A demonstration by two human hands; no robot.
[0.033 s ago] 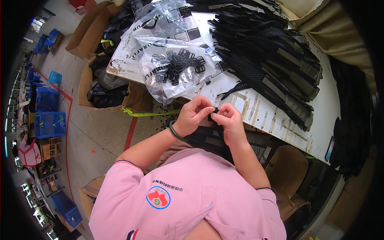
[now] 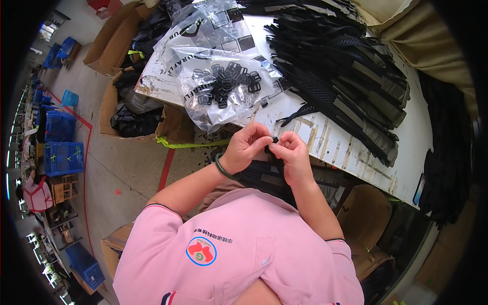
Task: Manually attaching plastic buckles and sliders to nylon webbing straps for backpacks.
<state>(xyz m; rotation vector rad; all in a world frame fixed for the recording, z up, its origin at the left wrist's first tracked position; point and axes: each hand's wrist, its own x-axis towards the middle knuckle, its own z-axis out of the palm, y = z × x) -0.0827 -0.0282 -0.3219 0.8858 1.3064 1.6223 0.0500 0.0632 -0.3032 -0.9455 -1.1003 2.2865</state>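
Note:
My left hand [image 2: 246, 148] and my right hand [image 2: 292, 156] meet just off the near edge of the table, fingertips nearly touching. Both pinch the end of a black strap [image 2: 275, 140] between thumb and fingers. Most of this end is hidden, so I cannot tell whether a buckle is on it. Black fabric [image 2: 262, 174] lies below my hands, over my lap. Beyond my left hand, several black plastic slide buckles [image 2: 229, 84] sit in a heap on a clear plastic bag [image 2: 203, 114] at the table's left corner.
A large pile of black mesh straps [image 2: 340, 81] covers the right of the white table [image 2: 325, 145]. Open cardboard boxes [image 2: 107, 109] with black fabric stand at the left. Blue crates [image 2: 63, 158] are farther left on the floor, and black material [image 2: 442, 152] hangs at the right.
The black end between my fingertips has shifted very slightly. Both hands otherwise stay in the same place.

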